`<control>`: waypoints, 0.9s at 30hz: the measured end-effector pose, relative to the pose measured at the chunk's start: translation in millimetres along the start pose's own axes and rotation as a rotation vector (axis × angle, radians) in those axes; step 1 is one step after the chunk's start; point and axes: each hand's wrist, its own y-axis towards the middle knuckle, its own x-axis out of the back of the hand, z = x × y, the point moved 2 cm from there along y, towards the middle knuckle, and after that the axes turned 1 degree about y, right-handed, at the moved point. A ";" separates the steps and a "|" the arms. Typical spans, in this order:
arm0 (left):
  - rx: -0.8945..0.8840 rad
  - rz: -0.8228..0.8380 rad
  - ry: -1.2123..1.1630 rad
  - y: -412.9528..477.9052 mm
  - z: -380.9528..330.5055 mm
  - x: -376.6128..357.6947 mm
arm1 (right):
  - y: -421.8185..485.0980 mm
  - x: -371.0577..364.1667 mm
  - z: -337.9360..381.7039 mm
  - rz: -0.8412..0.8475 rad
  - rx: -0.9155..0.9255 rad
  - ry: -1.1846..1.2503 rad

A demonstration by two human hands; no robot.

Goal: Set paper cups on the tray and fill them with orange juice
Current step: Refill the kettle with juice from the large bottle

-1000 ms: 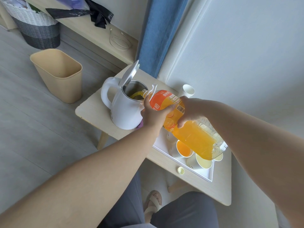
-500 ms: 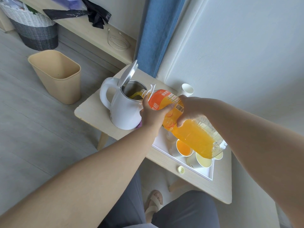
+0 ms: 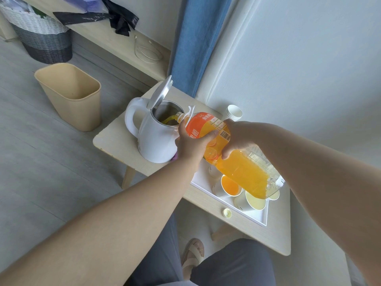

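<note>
Currently logging, kettle as landmark:
Kettle: white, lid up, standing on the small table; I am seeing a thin orange stream entering its mouth.
Juice bottle: tilted, neck at the kettle rim, base hanging over the tray.
Left hand: wrapped around the bottle's shoulder, just beside the kettle wall.
Right hand: clamped on the label, farther from the kettle.
Tray: right of the kettle, carrying paper cups; one is showing orange inside, the others are looking pale.
Spare cups: stacked behind the kettle.
Cap: lying beside the tray's near edge.
Technique: I am judging that a slow tilt, both hands steadying, is keeping the stream inside the rim.
</note>
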 end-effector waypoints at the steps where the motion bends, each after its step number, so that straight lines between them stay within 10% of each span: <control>1: 0.001 0.001 0.003 0.0 0.1 -0.2 | 0.4 -0.2 0.1 0.001 0.001 0.000; 27: 0.013 0.006 -0.052 -2.4 -0.2 0.2 | -0.6 3.1 0.8 0.004 -0.016 -0.013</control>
